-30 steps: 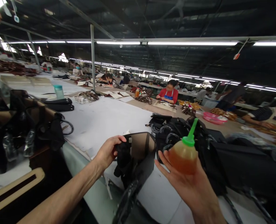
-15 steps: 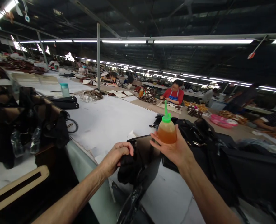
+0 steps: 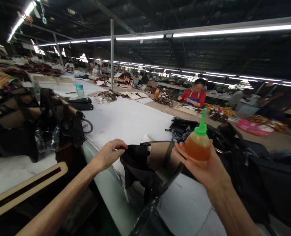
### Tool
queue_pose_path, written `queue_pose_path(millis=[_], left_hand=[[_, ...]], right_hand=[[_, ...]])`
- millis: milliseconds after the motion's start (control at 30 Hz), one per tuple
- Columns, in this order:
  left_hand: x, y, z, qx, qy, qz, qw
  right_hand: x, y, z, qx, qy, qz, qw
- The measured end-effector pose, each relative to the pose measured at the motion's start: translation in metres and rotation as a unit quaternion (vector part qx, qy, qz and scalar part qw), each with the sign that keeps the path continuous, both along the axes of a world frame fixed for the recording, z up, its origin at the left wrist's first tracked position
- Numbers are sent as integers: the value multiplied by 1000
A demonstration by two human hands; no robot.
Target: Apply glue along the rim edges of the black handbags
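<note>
An open black bag (image 3: 160,152) with a tan lining sits at the near edge of the paper-covered counter (image 3: 135,121), its mouth facing up and toward the wearer, probably so that the inside is easy to see and get at. At the bag's left side, the left hand (image 3: 112,153) pinches the edge of a loose black cloth (image 3: 136,160) between thumb and fingers and draws it outward; this seems to keep the cloth spread and clear of the mouth. Whether the cloth is sewn to the bag cannot be told. At the bag's right side, the right hand (image 3: 201,170) cradles a squeeze bottle (image 3: 197,147) against a palm turned up, the fingers spread rather than wrapped round it. The bottle stands nearly upright, its green nozzle (image 3: 202,120) pointing up, which likely keeps the amber liquid low and away from the tip. A wrapped strap (image 3: 146,214) arches up on the near side of the bag, apparently left out of both hands' way. More black bags (image 3: 260,173) are heaped to the right of the bag, and others stand in a row (image 3: 24,118) well to its left, perhaps to leave working room around it. Far beyond the bag, a co-worker in red (image 3: 194,93) bends over separate pieces.
</note>
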State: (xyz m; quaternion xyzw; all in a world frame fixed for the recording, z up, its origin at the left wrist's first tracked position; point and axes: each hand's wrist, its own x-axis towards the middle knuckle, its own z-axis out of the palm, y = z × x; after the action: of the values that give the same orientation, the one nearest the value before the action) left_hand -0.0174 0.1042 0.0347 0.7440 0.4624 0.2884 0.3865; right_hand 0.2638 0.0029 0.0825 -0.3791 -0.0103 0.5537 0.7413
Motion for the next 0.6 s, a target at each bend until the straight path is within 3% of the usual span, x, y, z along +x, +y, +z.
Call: queue_pose_path(millis=[100, 133, 200, 267, 333, 433, 500, 600], left_hand=[[21, -30, 24, 149, 10, 15, 989], [29, -41, 30, 162, -7, -38, 986], [46, -61, 36, 109, -18, -189, 976], [62, -75, 30, 39, 25, -293, 955], [75, -81, 16, 26, 92, -313, 945], [81, -79, -1, 79, 134, -293, 943], [78, -73, -1, 96, 112, -309, 939], [68, -59, 14, 93, 65, -353, 929]], right_hand=[[4, 0, -5, 14, 13, -7, 1000], [5, -1, -6, 18, 12, -6, 1000], [6, -2, -7, 24, 4, 2, 1000], [6, -3, -6, 26, 3, 4, 1000], [5, -4, -4, 23, 6, 5, 1000], [5, -9, 1, 13, 6, 15, 1000], [5, -18, 4, 7, 3, 37, 999], [-1, -38, 10, -25, 12, 90, 996]])
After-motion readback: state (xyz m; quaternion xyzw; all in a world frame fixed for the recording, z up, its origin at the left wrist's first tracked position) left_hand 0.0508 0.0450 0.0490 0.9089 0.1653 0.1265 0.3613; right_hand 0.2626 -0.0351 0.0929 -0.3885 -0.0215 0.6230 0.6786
